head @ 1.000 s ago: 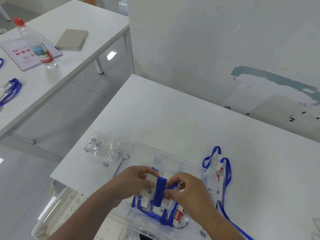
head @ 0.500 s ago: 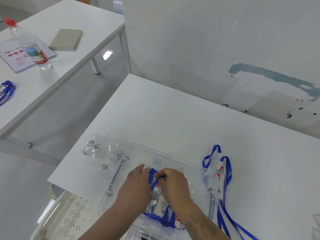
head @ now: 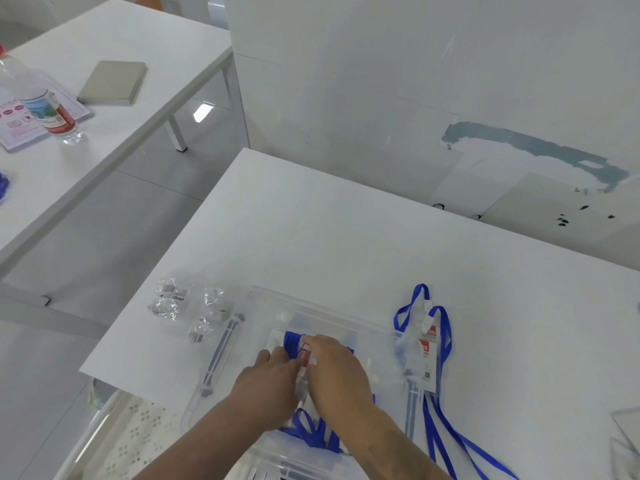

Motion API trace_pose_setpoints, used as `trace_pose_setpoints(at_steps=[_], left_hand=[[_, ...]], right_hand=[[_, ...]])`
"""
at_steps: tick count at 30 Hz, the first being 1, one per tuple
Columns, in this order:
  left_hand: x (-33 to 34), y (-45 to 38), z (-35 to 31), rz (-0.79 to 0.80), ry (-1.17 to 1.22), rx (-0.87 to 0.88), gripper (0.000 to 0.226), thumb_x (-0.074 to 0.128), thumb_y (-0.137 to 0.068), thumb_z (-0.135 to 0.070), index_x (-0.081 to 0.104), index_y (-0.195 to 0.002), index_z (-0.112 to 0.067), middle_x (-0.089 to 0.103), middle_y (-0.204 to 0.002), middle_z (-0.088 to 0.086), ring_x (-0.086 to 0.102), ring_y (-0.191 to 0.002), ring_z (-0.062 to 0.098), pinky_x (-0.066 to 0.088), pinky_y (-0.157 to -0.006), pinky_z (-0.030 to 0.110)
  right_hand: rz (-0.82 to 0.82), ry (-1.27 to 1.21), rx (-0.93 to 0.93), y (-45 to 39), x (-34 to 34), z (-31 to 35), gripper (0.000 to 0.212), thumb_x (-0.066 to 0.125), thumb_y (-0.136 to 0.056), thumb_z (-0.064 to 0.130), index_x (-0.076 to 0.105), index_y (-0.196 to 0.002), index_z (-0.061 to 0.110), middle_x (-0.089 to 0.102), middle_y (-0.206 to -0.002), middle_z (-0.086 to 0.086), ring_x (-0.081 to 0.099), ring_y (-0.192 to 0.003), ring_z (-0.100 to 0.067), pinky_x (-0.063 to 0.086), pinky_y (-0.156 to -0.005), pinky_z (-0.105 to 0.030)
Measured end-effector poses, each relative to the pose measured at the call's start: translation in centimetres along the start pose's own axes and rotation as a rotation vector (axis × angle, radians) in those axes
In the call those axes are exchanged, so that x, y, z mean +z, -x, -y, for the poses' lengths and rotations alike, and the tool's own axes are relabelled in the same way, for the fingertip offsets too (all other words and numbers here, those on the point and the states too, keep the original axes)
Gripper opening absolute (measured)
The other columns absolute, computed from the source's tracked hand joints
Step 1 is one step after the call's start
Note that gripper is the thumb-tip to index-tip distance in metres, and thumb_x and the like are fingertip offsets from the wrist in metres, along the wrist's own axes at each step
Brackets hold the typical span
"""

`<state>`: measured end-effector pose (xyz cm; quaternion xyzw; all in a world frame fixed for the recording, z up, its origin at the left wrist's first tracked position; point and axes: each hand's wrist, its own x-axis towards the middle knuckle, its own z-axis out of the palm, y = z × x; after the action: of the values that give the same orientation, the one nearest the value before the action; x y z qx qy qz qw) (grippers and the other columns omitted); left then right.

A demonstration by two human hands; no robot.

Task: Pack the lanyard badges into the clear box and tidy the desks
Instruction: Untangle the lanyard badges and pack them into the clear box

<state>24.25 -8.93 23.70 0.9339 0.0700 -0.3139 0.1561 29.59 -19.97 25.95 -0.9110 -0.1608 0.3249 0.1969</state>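
Both hands work inside the clear box [head: 263, 306], which stands on the near desk [head: 346, 237]. A second ago they held a badge wound in blue strap above the box; half a second ago they had dropped into it; now they sit deeper and further toward its far wall. The left hand [head: 266, 386] lies with fingers fairly straight, touching the wrapped badge [head: 294, 342] from the left. The right hand [head: 336, 368] covers it from the right with fingers bent downward; whether they pinch the badge or only press on it cannot be told, since the fingertips are hidden. The badge now rests low in the box, near its far end, with more blue strap [head: 311, 431] from badges already packed showing at the near end.

The change suggests the placing step for this badge is nearly done: it has gone from carried to set down, and the hands appear to be settling it.

Work remains. A loose lanyard badge [head: 424, 351] lies on the desk just beside the box's right wall, its strap trailing toward the near edge. Crumpled clear wrappers [head: 171, 301] lie to the left of the box. On the far desk [head: 138, 36] stand a water bottle [head: 48, 109], a printed sheet [head: 14, 126] and a grey pad [head: 112, 83].
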Motion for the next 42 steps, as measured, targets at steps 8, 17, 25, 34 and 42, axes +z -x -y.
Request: trace_pose_setpoints(at_steps=[8,17,25,34,42], left_hand=[[-2.3,1.5,-2.5,-0.256,0.172,-0.027,0.031,0.051,-0.096,-0.028,0.055,-0.124,-0.039,0.055,-0.121,-0.018,0.052,-0.101,0.005,0.048,-0.087,0.021],[-7.0,4.3,-14.0,-0.444,0.547,0.118,0.015,0.059,-0.093,-0.031,0.056,-0.089,-0.045,0.060,-0.083,-0.029,0.061,-0.076,-0.004,0.051,-0.072,0.011],[-6.0,-0.1,-21.8,-0.405,0.410,0.169,0.016,0.055,-0.096,-0.035,0.060,-0.109,-0.042,0.060,-0.093,-0.026,0.058,-0.080,-0.004,0.052,-0.080,0.016],[-6.2,-8.8,-23.5,-0.246,-0.123,0.080,0.024,0.049,-0.097,-0.025,0.063,-0.115,-0.028,0.068,-0.111,-0.008,0.066,-0.095,0.015,0.049,-0.087,0.028],[-6.7,-10.3,-23.1,-0.175,-0.086,0.054,0.028,0.050,-0.098,-0.033,0.058,-0.124,-0.033,0.066,-0.119,-0.011,0.065,-0.102,0.012,0.048,-0.092,0.029]], right_hand=[[-0.234,-0.344,-0.109,8.1,-6.9,-2.6,0.023,0.060,-0.094,0.034,0.062,-0.116,0.041,0.065,-0.105,0.025,0.061,-0.091,0.005,0.049,-0.083,-0.009],[-0.468,-0.555,0.137,9.6,-11.9,-14.6,0.013,0.063,-0.092,0.025,0.066,-0.093,0.037,0.071,-0.091,0.018,0.067,-0.078,0.002,0.045,-0.058,-0.003],[-0.383,-0.228,0.119,6.0,-13.1,-20.2,0.020,0.055,-0.096,0.034,0.065,-0.113,0.032,0.067,-0.108,0.015,0.063,-0.085,-0.001,0.045,-0.072,-0.007],[-0.155,0.227,-0.189,-3.5,-11.6,-22.7,0.033,0.053,-0.094,0.020,0.054,-0.126,0.029,0.055,-0.132,0.013,0.062,-0.104,-0.015,0.053,-0.085,-0.032],[-0.117,0.397,-0.300,-5.4,-13.2,-23.4,0.028,0.060,-0.094,0.027,0.061,-0.122,0.021,0.061,-0.117,0.002,0.061,-0.101,-0.018,0.044,-0.079,-0.028]])
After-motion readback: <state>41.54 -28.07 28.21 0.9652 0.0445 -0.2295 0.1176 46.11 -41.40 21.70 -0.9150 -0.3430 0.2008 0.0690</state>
